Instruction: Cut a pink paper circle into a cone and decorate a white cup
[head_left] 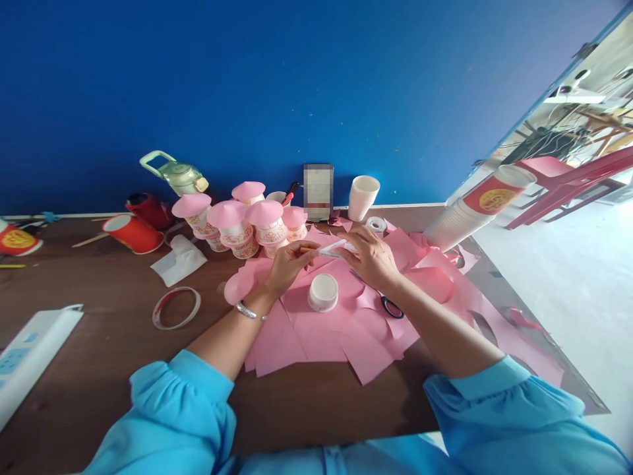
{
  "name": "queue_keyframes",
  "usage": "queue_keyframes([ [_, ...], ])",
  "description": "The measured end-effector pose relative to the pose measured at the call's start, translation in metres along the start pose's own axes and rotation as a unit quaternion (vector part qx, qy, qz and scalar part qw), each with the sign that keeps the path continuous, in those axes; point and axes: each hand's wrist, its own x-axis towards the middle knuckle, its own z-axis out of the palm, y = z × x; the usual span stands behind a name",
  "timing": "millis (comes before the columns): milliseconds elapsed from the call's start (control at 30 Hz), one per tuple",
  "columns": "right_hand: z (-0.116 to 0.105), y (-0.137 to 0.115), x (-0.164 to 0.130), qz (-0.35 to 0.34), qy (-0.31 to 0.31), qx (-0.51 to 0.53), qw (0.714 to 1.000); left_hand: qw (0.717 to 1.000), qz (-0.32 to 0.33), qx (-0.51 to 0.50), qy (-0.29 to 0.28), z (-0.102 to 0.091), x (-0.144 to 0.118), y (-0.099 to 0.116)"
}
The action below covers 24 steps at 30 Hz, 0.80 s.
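Hands meet over the pink paper sheets [316,330]: our left hand [287,264] and right hand [370,258] pinch a thin white pen-like stick [332,249] end to end, fingers curled shut round it. Upturned white paper cup [323,292] sits at 6 o'clock just below, within easy reach; black-handled scissors [390,306] lie at 4 o'clock.

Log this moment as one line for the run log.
left hand: holds white pen | right hand: holds pen's other end | below: upturned paper cup on pink paper
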Motion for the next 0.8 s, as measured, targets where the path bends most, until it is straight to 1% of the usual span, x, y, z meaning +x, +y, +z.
queue_keyframes([
  [33, 0.000, 0.000, 0.000, 0.026, -0.019, 0.061, 0.998, 1.000, 0.000, -0.013, 0.000, 0.000, 0.000, 0.001],
  [67, 0.000, 0.000, -0.001, 0.055, -0.040, 0.132, 0.989, 1.000, -0.001, -0.024, -0.002, 0.000, 0.000, 0.002],
  [100, 0.001, 0.000, -0.001, 0.086, -0.057, 0.208, 0.973, 0.999, -0.001, -0.032, -0.009, 0.001, 0.000, 0.003],
  [133, 0.003, 0.000, -0.002, 0.118, -0.069, 0.282, 0.950, 0.999, -0.002, -0.036, -0.017, 0.001, -0.001, 0.004],
  [167, 0.004, -0.001, -0.003, 0.150, -0.071, 0.352, 0.921, 0.999, -0.001, -0.033, -0.025, 0.001, -0.002, 0.005],
  [233, 0.008, -0.004, -0.006, 0.206, -0.046, 0.478, 0.853, 0.999, 0.002, -0.004, -0.037, 0.002, -0.004, 0.008],
  [300, 0.011, -0.008, -0.008, 0.239, -0.018, 0.580, 0.779, 0.997, -0.008, 0.055, -0.047, 0.003, -0.007, 0.010],
  [333, 0.012, -0.010, -0.008, 0.246, -0.014, 0.617, 0.747, 0.995, -0.013, 0.087, -0.054, 0.003, -0.008, 0.010],
  [367, 0.013, -0.012, -0.009, 0.249, -0.016, 0.642, 0.725, 0.991, -0.015, 0.117, -0.062, 0.003, -0.009, 0.010],
  [400, 0.014, -0.013, -0.009, 0.252, -0.020, 0.656, 0.712, 0.987, -0.013, 0.145, -0.069, 0.004, -0.010, 0.010],
  [467, 0.015, -0.015, -0.009, 0.258, -0.016, 0.661, 0.704, 0.980, 0.001, 0.185, -0.071, 0.005, -0.010, 0.009],
  [567, 0.017, -0.019, -0.011, 0.280, 0.028, 0.659, 0.698, 0.974, 0.020, 0.218, -0.062, 0.009, -0.009, 0.008],
  [667, 0.021, -0.022, -0.014, 0.292, 0.060, 0.657, 0.692, 0.971, 0.037, 0.224, -0.071, 0.013, -0.009, 0.008],
  [733, 0.022, -0.019, -0.013, 0.292, 0.070, 0.656, 0.692, 0.973, 0.038, 0.216, -0.076, 0.014, -0.010, 0.008],
  [800, 0.016, -0.007, -0.008, 0.293, 0.094, 0.649, 0.696, 0.974, 0.035, 0.211, -0.077, 0.013, -0.011, 0.008],
])
